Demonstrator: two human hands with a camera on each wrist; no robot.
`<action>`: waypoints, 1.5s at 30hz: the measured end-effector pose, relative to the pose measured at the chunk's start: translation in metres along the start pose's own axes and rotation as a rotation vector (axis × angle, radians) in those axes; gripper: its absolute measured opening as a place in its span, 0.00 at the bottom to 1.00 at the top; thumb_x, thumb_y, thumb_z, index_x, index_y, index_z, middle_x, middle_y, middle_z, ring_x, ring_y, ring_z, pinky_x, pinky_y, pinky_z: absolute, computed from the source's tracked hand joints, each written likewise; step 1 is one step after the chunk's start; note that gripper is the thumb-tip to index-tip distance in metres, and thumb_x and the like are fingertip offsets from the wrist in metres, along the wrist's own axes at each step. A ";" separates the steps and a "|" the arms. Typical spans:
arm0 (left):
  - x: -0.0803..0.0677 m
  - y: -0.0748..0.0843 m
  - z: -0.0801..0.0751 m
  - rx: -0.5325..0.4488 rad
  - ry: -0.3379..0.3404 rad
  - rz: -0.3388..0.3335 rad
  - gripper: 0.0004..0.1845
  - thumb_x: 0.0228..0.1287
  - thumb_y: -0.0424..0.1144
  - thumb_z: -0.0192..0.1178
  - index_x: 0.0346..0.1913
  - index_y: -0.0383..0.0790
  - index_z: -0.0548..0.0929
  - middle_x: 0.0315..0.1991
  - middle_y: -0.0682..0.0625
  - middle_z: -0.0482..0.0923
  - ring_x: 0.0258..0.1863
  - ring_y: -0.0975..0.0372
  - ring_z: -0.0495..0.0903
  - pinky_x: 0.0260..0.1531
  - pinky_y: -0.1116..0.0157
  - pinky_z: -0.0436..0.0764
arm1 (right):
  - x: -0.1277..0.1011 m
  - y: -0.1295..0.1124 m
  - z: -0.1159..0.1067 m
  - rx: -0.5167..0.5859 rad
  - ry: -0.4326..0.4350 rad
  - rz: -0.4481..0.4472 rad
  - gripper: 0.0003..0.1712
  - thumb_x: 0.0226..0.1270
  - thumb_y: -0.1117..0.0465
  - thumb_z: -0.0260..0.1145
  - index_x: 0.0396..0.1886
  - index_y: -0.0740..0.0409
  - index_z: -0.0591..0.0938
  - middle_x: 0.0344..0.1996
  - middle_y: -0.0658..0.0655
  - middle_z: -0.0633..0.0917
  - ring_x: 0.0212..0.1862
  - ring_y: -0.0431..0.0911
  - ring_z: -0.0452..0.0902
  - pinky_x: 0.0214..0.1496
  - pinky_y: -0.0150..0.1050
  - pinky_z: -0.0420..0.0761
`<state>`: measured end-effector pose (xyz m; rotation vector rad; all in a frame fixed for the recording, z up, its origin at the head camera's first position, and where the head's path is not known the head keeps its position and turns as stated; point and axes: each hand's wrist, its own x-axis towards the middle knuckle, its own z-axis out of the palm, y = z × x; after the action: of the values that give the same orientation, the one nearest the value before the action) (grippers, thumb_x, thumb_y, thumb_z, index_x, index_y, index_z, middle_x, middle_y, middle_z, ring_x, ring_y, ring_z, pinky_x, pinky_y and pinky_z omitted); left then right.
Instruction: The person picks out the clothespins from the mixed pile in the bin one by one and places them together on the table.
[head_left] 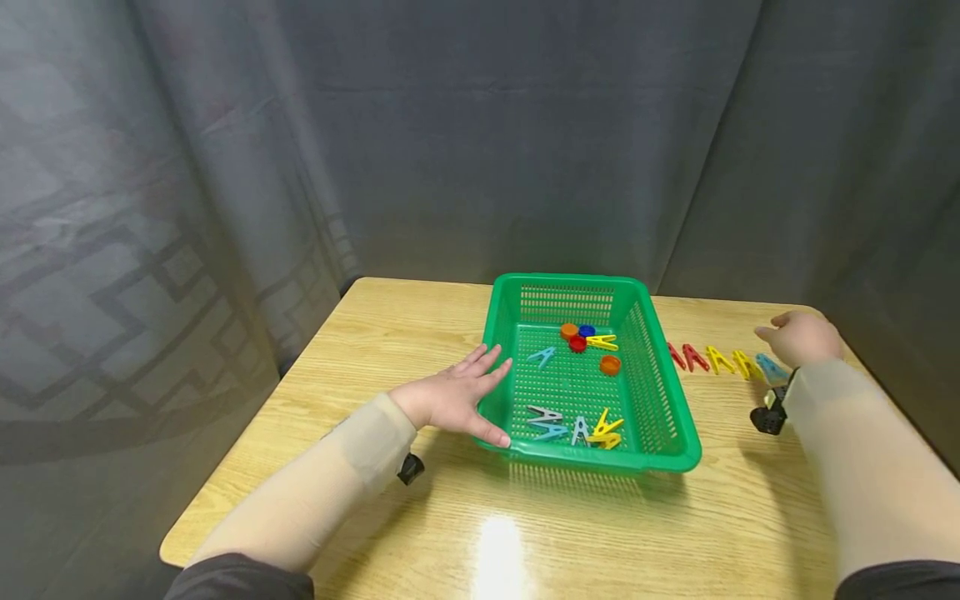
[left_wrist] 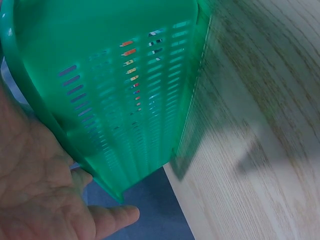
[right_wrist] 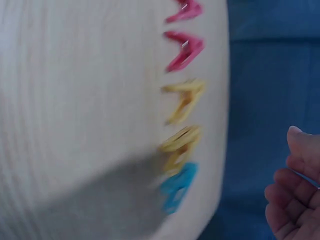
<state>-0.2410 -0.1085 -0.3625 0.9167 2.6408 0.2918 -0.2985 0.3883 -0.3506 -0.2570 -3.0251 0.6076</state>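
A green plastic basket [head_left: 675, 461] stands on the table with several clothespins and small round caps inside. My left hand [head_left: 459, 395], fingers spread, rests at its left rim; the left wrist view shows the hand [left_wrist: 45, 185] against that rim. To the right of the basket, clothespins lie in a row: red [head_left: 695, 357], yellow [head_left: 720, 360] and light blue [head_left: 771, 369]. Just beyond the blue end of this row my right hand [head_left: 807, 338] hovers with loosely bent fingers. In the right wrist view nothing shows in the right hand [right_wrist: 297, 192], which is partly cut off.
Inside the basket, blue [head_left: 542, 357] and yellow clothespins [head_left: 602, 342] lie among orange [head_left: 611, 365], red [head_left: 577, 343] and blue caps [head_left: 587, 331]. More clothespins gather near its front wall. Grey curtains [head_left: 495, 167] hang behind the wooden table [head_left: 360, 367].
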 end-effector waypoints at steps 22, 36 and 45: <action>0.000 0.000 -0.002 -0.006 -0.005 -0.014 0.62 0.49 0.74 0.60 0.77 0.53 0.35 0.76 0.55 0.20 0.74 0.58 0.21 0.69 0.46 0.45 | -0.007 -0.139 -0.025 0.053 0.081 -0.375 0.27 0.72 0.54 0.59 0.58 0.72 0.75 0.53 0.74 0.74 0.56 0.67 0.67 0.55 0.63 0.67; 0.000 -0.001 -0.001 -0.008 0.005 -0.007 0.62 0.49 0.73 0.60 0.77 0.51 0.37 0.76 0.55 0.21 0.74 0.58 0.22 0.70 0.49 0.44 | -0.011 -0.203 0.013 0.023 0.013 -0.503 0.23 0.67 0.57 0.65 0.55 0.68 0.79 0.52 0.68 0.79 0.53 0.61 0.72 0.56 0.57 0.71; 0.000 0.001 -0.002 -0.007 0.008 0.000 0.62 0.49 0.73 0.60 0.77 0.51 0.37 0.76 0.54 0.21 0.74 0.57 0.22 0.70 0.47 0.45 | -0.013 -0.233 0.053 -0.005 -0.104 -0.504 0.24 0.67 0.56 0.65 0.58 0.66 0.78 0.54 0.66 0.79 0.56 0.59 0.73 0.58 0.54 0.72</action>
<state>-0.2409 -0.1080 -0.3606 0.9145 2.6451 0.3051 -0.3251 0.1539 -0.3090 0.5370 -2.9994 0.5769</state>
